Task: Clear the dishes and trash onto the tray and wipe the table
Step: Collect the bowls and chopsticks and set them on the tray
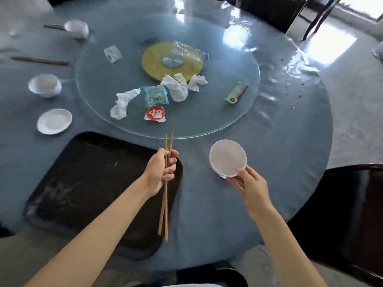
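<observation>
Wooden chopsticks (165, 183) are sitting in the left hand (160, 170), fingers curled round them, over the black tray's (83, 183) right edge. Right hand (251, 187) is pinching the white bowl's (228, 158) near rim, just right of the tray. Probably best laying the chopsticks flat first, then setting the bowl down level.

Single view: head-worn wide-angle camera, above the near edge of the round table (279, 154), facing forward and steeply down. Forearms enter from the near edge, close to the lens; far chairs (269, 11) bend at the frame's top.
</observation>
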`<state>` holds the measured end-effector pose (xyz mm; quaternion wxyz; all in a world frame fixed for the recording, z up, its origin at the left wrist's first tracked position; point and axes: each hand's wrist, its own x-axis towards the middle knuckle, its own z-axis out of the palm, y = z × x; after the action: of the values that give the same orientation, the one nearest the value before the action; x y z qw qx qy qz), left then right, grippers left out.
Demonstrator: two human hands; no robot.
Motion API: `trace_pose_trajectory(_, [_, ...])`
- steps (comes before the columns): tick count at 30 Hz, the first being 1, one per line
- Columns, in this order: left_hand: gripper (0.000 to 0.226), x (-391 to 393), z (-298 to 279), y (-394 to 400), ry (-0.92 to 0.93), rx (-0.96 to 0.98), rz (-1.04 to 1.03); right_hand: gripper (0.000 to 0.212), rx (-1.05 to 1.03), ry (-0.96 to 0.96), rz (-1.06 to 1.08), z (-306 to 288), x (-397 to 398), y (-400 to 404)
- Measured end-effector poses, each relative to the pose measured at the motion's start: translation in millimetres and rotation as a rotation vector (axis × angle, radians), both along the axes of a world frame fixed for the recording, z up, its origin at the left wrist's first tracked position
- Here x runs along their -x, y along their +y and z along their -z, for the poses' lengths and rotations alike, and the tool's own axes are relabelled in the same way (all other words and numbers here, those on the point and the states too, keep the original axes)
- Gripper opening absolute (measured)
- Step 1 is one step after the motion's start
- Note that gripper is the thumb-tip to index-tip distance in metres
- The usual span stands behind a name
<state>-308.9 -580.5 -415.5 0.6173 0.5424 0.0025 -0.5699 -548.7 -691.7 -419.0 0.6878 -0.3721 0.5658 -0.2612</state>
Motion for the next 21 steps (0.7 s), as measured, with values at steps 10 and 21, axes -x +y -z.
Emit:
trace_pose_trajectory(10, [0.024, -51, -8, 291, -0.083, 0.041, -0.335, 0.038, -0.045, -0.056, -0.185, 3, -108, 206])
trace_pose_trajectory(21, [0.026, -100, 3, 525, -0.022, 0.025, -0.747, 0.027, -0.077, -0.021, -0.644, -11, -230, 398])
